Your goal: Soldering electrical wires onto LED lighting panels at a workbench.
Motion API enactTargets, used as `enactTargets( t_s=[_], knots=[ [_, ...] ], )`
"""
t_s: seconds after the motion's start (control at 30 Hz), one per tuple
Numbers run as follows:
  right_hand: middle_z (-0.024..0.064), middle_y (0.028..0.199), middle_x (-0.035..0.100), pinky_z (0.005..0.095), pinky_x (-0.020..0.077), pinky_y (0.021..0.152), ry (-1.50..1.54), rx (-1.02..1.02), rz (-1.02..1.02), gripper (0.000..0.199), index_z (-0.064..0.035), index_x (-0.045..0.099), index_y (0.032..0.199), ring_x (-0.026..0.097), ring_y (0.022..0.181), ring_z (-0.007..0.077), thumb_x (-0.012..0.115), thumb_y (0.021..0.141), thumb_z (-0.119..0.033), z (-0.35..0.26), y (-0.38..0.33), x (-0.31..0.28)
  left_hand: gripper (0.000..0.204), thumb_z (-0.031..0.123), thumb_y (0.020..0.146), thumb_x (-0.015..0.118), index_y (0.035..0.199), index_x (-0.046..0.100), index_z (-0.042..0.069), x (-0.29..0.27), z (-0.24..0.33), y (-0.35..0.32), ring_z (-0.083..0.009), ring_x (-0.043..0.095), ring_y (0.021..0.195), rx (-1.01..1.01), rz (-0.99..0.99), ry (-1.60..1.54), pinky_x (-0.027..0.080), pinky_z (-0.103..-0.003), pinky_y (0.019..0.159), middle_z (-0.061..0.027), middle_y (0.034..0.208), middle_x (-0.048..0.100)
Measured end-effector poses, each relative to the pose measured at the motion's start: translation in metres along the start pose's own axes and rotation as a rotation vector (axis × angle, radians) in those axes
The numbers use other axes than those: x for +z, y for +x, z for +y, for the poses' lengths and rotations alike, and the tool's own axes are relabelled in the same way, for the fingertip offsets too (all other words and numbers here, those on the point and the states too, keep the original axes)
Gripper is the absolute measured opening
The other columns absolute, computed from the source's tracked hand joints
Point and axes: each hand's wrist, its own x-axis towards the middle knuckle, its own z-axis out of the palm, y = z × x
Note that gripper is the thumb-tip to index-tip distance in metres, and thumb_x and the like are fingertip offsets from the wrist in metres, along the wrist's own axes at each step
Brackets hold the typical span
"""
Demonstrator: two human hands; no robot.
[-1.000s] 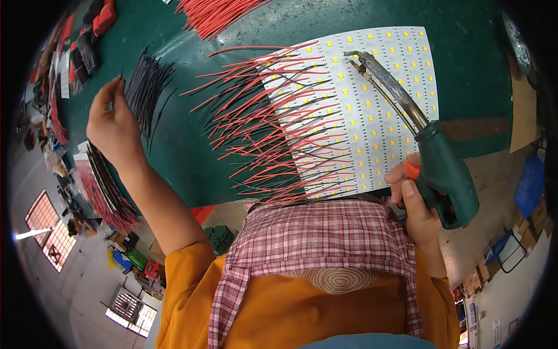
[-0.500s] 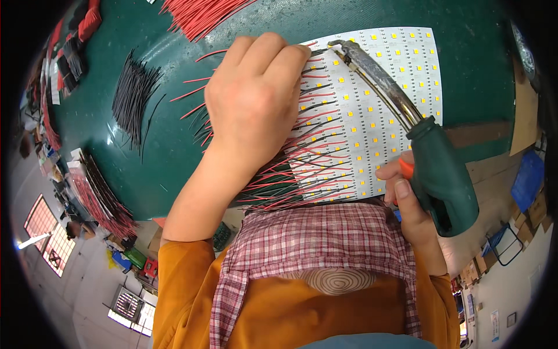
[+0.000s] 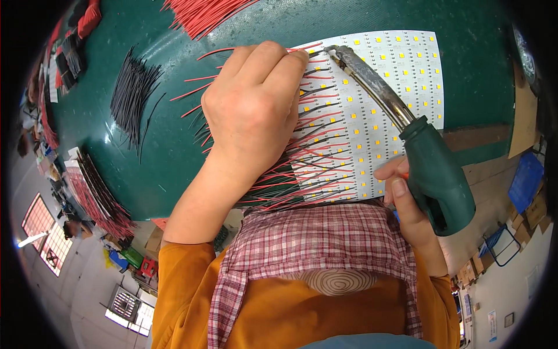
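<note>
The left hand (image 3: 253,110) is pinching a red wire (image 3: 302,47) at the white LED panel's (image 3: 395,70) far edge, while the right hand (image 3: 407,203) is gripping the green soldering iron (image 3: 433,174), its tip touching just right of that wire.

White LED panel (image 3: 378,110), flat on green bench (image 3: 174,145), red and black leads along left edge. Green-handled soldering iron (image 3: 407,145), slanted, tip at panel's upper left. Red wire (image 3: 256,49), pinched there.
</note>
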Motion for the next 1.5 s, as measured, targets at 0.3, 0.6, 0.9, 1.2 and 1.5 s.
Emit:
enactTargets(
  t_s=[0.3, 0.6, 0.9, 1.2, 1.5],
  knots=[
    [0.0041, 0.090, 0.063, 0.0227, 0.0454, 0.061, 0.185, 0.161, 0.101, 0.019, -0.0011, 0.057, 0.107, 0.051, 0.066, 0.0065, 0.055, 0.089, -0.006, -0.015, 0.000, -0.002, 0.021, -0.006, 0.067, 0.066, 0.085, 0.069, 0.005, 0.000, -0.001, 0.000, -0.0201, 0.058, 0.065, 0.006, -0.017, -0.009, 0.048, -0.030, 0.059, -0.0049, 0.075, 0.062],
    [0.0154, 0.093, 0.061, 0.0232, 0.0464, 0.054, 0.098, 0.121, 0.077, 0.031, -0.0001, 0.045, 0.120, 0.048, 0.064, 0.0090, 0.051, 0.092, -0.011, -0.005, -0.007, -0.007, 0.014, -0.005, 0.073, 0.067, 0.084, 0.067, 0.003, -0.014, -0.001, 0.017, -0.0238, 0.060, 0.068, -0.023, 0.015, -0.136, 0.048, -0.030, 0.062, -0.0073, 0.077, 0.061],
    [0.0172, 0.098, 0.059, 0.0250, 0.0458, 0.061, 0.015, 0.027, 0.030, 0.022, -0.0045, 0.044, 0.112, 0.047, 0.065, 0.0092, 0.052, 0.091, -0.009, 0.001, -0.004, -0.004, 0.015, -0.002, 0.069, 0.067, 0.082, 0.066, 0.005, 0.012, 0.008, 0.016, -0.0224, 0.056, 0.065, 0.009, -0.040, -0.057, 0.046, -0.032, 0.058, -0.0051, 0.072, 0.057],
    [0.0064, 0.093, 0.064, 0.0274, 0.0489, 0.073, 0.034, 0.156, 0.075, 0.019, -0.0008, 0.059, 0.107, 0.060, 0.080, 0.0137, 0.057, 0.088, -0.002, 0.005, -0.007, -0.001, 0.015, -0.002, 0.069, 0.067, 0.081, 0.066, 0.006, 0.012, 0.010, 0.017, -0.0224, 0.055, 0.065, 0.001, -0.044, -0.027, 0.046, -0.032, 0.058, -0.0048, 0.072, 0.057],
    [0.0132, 0.087, 0.062, 0.0245, 0.0421, 0.055, 0.325, 0.044, 0.278, 0.027, -0.0001, 0.048, 0.114, 0.047, 0.058, 0.0099, 0.051, 0.090, -0.011, 0.004, -0.004, 0.003, 0.012, 0.002, 0.065, 0.063, 0.076, 0.061, 0.007, 0.011, 0.006, 0.019, -0.0232, 0.054, 0.068, 0.020, -0.037, 0.005, 0.046, -0.033, 0.057, -0.0051, 0.073, 0.053]
  ],
)
